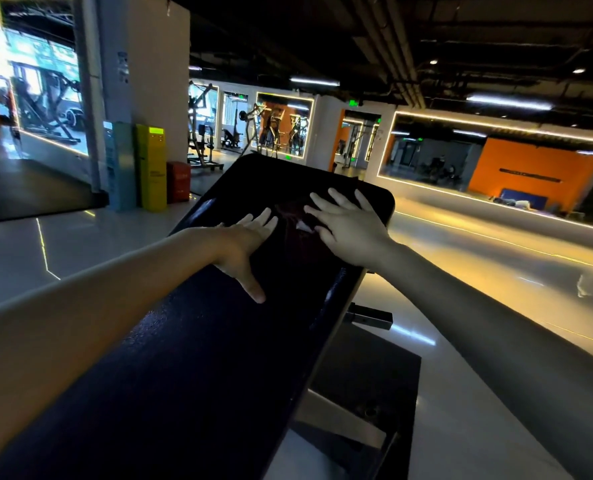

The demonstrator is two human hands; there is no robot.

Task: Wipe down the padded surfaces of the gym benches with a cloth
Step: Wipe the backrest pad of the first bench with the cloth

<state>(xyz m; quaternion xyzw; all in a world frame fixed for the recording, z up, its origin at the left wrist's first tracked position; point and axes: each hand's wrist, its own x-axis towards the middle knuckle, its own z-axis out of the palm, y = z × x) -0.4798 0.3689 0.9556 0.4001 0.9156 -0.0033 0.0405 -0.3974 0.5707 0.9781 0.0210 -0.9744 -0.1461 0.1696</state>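
At far end of black pad [218, 341], dark cloth [289, 237] is lying flat between both hands. Left hand [243, 244] pressing at cloth's left edge, right hand [348, 225] pressing on right side. Fingers [341, 202] straight, spread apart, gripping nothing. Likely keeping cloth wide and smooth, so each push is rubbing more pad.

i see a yellow kiosk [153, 168] by the white pillar [149, 64], a teal stand [118, 164] just left of it, a red box [178, 181] just right. weight machines [201, 140] beyond, an orange wall [530, 171] far right, a dark floor mat [374, 368] below.
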